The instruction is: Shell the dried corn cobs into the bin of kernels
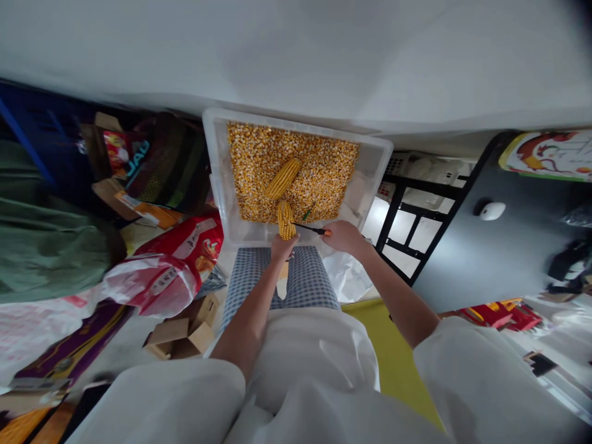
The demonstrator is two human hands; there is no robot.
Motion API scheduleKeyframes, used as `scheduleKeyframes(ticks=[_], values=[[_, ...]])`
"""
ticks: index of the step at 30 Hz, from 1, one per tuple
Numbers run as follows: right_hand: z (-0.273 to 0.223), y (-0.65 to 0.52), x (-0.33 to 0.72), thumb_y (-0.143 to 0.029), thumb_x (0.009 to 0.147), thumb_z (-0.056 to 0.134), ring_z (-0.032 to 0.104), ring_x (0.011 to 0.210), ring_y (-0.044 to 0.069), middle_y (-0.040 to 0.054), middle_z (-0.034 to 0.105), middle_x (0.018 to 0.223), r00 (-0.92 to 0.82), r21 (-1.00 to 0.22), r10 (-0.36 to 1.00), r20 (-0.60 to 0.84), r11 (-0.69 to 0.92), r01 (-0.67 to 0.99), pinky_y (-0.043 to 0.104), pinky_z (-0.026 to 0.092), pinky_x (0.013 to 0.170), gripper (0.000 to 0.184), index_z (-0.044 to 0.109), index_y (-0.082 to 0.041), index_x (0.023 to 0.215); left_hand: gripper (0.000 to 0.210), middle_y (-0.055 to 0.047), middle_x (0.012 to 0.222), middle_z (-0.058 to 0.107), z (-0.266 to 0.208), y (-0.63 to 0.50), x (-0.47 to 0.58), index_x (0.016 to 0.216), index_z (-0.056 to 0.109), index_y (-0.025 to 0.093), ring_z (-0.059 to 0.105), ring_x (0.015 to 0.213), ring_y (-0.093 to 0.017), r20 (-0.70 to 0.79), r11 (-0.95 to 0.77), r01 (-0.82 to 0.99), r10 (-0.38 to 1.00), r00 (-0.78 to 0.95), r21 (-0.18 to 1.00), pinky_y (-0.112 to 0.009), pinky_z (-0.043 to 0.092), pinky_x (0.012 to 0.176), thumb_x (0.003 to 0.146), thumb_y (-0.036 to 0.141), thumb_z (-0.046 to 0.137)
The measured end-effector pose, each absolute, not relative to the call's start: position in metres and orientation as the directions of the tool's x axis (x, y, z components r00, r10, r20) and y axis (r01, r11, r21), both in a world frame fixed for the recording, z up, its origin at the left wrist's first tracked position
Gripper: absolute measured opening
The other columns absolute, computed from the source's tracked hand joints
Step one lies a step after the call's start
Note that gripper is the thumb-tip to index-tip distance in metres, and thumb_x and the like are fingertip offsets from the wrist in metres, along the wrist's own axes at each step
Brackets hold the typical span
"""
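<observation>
My left hand [282, 248] is closed around the lower end of a corn cob [285, 221] and holds it over the near edge of a clear plastic bin [213, 166]. Some rows at the cob's top look stripped. In my right hand [345, 237] is a screwdriver [311, 229] with a thin dark shaft and a bit of orange showing at the grip. Its tip meets the right side of the cob. A whole corn cob [283, 179] lies just beyond, on a bed of loose corn kernels [324, 160]. A small green object [307, 214] rests on the kernels near the shaft.
The bin stands against a white wall [296, 55], at my knees in checked cloth [240, 277]. Red and white bags [171, 271] and an open cardboard box [182, 333] crowd the left. A black-framed rack [411, 216] and a grey panel [467, 246] stand to the right.
</observation>
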State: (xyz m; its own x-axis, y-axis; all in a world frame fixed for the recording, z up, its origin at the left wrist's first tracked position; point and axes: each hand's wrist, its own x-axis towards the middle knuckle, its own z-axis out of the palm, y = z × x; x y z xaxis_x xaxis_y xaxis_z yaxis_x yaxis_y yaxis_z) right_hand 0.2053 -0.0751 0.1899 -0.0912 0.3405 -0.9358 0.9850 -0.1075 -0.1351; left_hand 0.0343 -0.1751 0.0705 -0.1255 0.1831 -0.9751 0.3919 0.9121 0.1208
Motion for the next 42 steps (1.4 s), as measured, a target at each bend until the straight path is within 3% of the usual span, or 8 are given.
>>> scheduleKeyframes(ticks=[18,23,29,37,42], values=[[0.185,-0.032,0.199,-0.032,0.084,0.049,0.064,0.083,0.022,0.0128,0.071,0.095,-0.217,-0.207,0.176,-0.96,0.07,0.976,0.025,0.039,0.061,0.032,0.073,-0.015,0.098,0.045,-0.004,0.061,0.06,0.064,-0.18,0.033,0.095,0.056,0.014,0.057,0.045,-0.013,-0.976,0.897,0.424,0.188,-0.112,0.125,-0.02,0.042,0.039,0.073,0.052,0.065],[0.175,0.005,0.18,-0.026,0.081,0.053,0.062,0.066,0.02,0.0132,0.069,0.075,-0.248,-0.235,0.058,-0.967,0.171,0.957,0.025,0.039,0.056,0.027,0.073,-0.01,0.087,0.047,-0.004,0.061,0.061,0.062,-0.181,0.033,0.097,0.055,0.013,0.056,0.043,-0.013,-0.976,0.894,0.431,0.187,-0.106,0.125,-0.02,0.042,0.039,0.073,0.051,0.065],[0.156,0.038,0.155,-0.022,0.08,0.059,0.054,0.056,0.015,0.0053,0.057,0.059,-0.25,-0.27,-0.113,-0.962,0.217,0.938,0.026,0.041,0.056,0.017,0.067,-0.008,0.076,0.045,-0.004,0.06,0.06,0.061,-0.181,0.034,0.094,0.056,0.013,0.056,0.043,-0.013,-0.976,0.893,0.434,0.186,-0.11,0.121,-0.02,0.043,0.039,0.072,0.051,0.065],[0.149,0.058,0.136,-0.027,0.081,0.063,0.059,0.07,0.017,0.003,0.054,0.064,-0.182,-0.224,-0.196,-0.964,0.219,0.95,0.027,0.043,0.067,0.022,0.063,-0.006,0.074,0.049,-0.004,0.061,0.061,0.065,-0.177,0.033,0.099,0.055,0.012,0.056,0.041,-0.013,-0.981,0.892,0.443,0.158,-0.116,0.092,-0.021,0.043,0.039,0.072,0.052,0.066],[0.154,0.056,0.145,-0.027,0.083,0.059,0.056,0.063,0.014,0.0034,0.055,0.064,-0.194,-0.232,-0.191,-0.962,0.2,0.952,0.026,0.043,0.063,0.022,0.06,-0.009,0.07,0.046,-0.002,0.056,0.058,0.062,-0.18,0.034,0.094,0.056,0.013,0.055,0.04,-0.013,-0.981,0.893,0.436,0.171,-0.096,0.113,-0.02,0.042,0.039,0.073,0.053,0.064]])
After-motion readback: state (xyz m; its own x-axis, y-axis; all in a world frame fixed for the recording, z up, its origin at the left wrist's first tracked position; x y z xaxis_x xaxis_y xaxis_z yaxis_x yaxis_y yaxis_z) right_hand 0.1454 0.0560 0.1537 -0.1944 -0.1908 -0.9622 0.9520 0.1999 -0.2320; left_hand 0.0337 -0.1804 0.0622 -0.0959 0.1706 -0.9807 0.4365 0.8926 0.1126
